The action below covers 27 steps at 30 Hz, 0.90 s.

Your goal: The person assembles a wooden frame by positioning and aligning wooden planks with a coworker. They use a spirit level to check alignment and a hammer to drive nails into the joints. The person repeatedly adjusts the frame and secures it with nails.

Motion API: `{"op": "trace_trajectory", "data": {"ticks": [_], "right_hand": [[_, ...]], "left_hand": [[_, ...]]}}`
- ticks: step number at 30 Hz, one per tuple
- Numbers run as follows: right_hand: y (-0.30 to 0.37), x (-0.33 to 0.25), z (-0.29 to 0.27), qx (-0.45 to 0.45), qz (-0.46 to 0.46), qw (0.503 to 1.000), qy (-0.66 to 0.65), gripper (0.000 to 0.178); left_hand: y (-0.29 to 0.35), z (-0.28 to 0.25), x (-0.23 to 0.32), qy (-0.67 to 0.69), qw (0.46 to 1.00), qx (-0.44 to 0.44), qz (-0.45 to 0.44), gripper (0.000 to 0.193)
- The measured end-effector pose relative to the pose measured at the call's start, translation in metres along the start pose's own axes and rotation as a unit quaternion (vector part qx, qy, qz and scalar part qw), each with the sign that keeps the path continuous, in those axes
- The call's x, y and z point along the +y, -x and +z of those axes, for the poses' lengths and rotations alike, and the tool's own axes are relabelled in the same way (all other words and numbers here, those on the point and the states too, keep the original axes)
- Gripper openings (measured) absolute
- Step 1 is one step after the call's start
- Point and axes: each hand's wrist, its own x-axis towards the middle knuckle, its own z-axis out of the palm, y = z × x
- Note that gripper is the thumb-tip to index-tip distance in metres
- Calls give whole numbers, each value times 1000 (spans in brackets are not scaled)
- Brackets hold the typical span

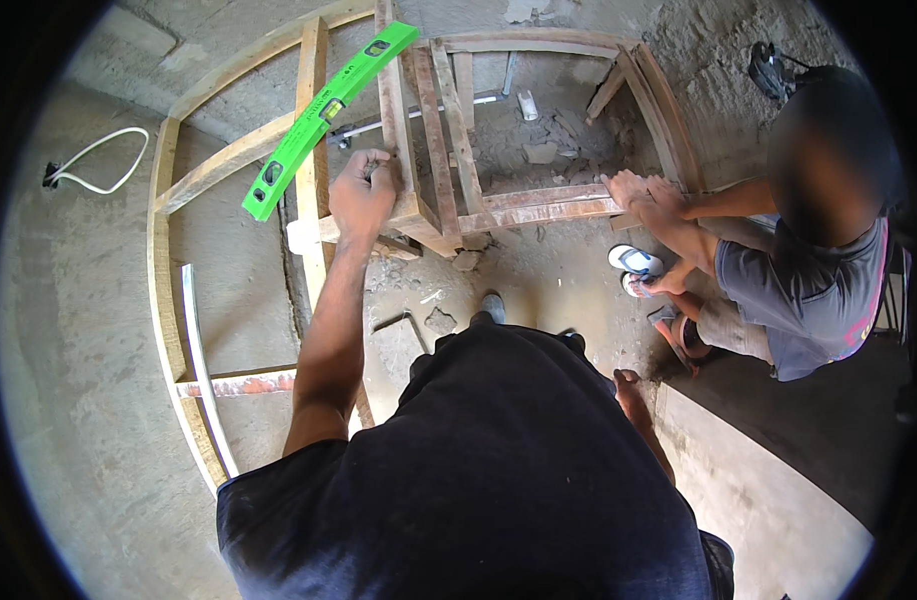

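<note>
My left hand point(363, 195) is closed, its fingers curled beside an upright wooden post point(390, 95) of the frame. What it grips, if anything, is hidden. Just beyond that hand, a bright green spirit level point(330, 118) lies slanted across the wooden frame point(161, 235), apart from my fingers. My right hand point(628, 380) hangs low at my right side, near the edge of a pale slab point(738, 480). Its fingers are small and partly hidden, so I cannot tell their state.
At the right a co-worker point(798, 265) crouches, both hands on a wooden rail point(553, 208). Rubble point(543, 152) and a white tube point(527, 105) lie inside the frame. A pale strip point(200, 350) leans at left; a white cable loop point(118, 160) comes out of the wall.
</note>
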Motion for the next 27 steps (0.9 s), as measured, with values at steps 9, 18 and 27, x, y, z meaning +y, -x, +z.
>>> {"op": "trace_trajectory", "data": {"ticks": [9, 18, 27], "right_hand": [[-29, -58, 36, -52, -31, 998, 30, 35], [-87, -180, 52, -99, -360, 866, 334, 28], [-129, -415, 139, -137, -427, 803, 393, 35]], "left_hand": [[-6, 10, 6, -176, 982, -58, -22, 28], [-3, 14, 17, -236, 967, -86, -48, 30], [-17, 8, 30, -207, 963, -144, -94, 43]]}}
